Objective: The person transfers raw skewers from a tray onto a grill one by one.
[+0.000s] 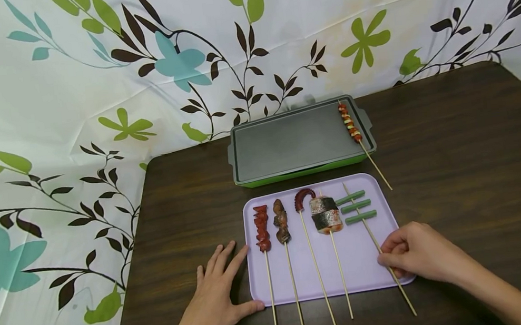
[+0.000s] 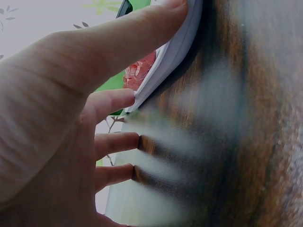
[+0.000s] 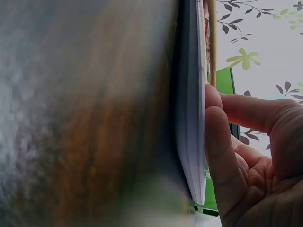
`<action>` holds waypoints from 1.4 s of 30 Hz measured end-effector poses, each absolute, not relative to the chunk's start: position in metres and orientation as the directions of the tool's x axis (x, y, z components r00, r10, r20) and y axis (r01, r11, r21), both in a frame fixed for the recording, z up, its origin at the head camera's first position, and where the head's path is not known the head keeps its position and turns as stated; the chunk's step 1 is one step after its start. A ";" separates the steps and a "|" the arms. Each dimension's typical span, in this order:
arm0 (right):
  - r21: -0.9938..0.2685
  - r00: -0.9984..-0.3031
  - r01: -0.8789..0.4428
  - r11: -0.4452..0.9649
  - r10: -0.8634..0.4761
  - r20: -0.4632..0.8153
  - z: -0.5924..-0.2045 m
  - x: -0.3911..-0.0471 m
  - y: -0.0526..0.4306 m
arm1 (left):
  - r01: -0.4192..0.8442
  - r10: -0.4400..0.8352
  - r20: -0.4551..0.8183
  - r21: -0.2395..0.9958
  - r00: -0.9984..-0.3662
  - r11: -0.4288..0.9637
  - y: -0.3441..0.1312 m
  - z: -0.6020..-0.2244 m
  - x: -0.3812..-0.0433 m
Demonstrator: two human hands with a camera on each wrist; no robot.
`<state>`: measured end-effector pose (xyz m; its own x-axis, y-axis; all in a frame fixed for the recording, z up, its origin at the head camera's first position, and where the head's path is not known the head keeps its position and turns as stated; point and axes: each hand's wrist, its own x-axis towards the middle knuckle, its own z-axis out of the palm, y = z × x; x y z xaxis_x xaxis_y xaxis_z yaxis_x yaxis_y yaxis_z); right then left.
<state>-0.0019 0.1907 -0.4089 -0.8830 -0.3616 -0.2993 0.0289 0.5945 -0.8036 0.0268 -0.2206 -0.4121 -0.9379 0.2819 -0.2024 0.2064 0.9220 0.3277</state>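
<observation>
On a lilac tray [image 1: 364,263], the skewer with green bean-like pieces [image 1: 360,217] lies at the far right. My right hand [image 1: 417,252] pinches its wooden stick between thumb and index finger, over the tray's right edge. In the right wrist view the fingertips [image 3: 218,137] meet at the tray's side. My left hand [image 1: 212,297] is spread at the tray's left edge, thumb near the front corner and index fingertip touching the side. Left to right also lie a red meat skewer [image 1: 261,228], a brown meat skewer [image 1: 281,223], an octopus tentacle skewer [image 1: 303,196] and a black-and-white wrapped skewer [image 1: 325,214].
Behind the tray stands a grey-topped green grill [image 1: 287,144]. A skewer of red and pale pieces [image 1: 349,124] lies on its right end, the stick overhanging the front. The dark wooden table [image 1: 470,161] meets a patterned curtain [image 1: 298,21] at the back. Several sticks overhang the tray's front.
</observation>
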 end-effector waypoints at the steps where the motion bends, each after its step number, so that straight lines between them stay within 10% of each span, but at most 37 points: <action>1: -0.805 -0.882 0.026 0.592 -0.366 -0.298 -0.408 -0.001 0.191 | 0.206 0.282 -0.203 0.327 -0.938 0.922 -0.221 -0.412 0.027; 22: -0.720 -0.920 -0.173 0.672 -0.372 -0.127 -0.372 -0.006 0.184 | 0.192 0.273 -0.219 0.329 -0.937 0.924 -0.222 -0.411 0.027; 42: -0.872 -0.893 0.080 0.483 -0.354 -0.278 -0.346 -0.111 0.183 | 0.209 0.290 -0.202 0.343 -0.936 0.916 -0.221 -0.412 0.027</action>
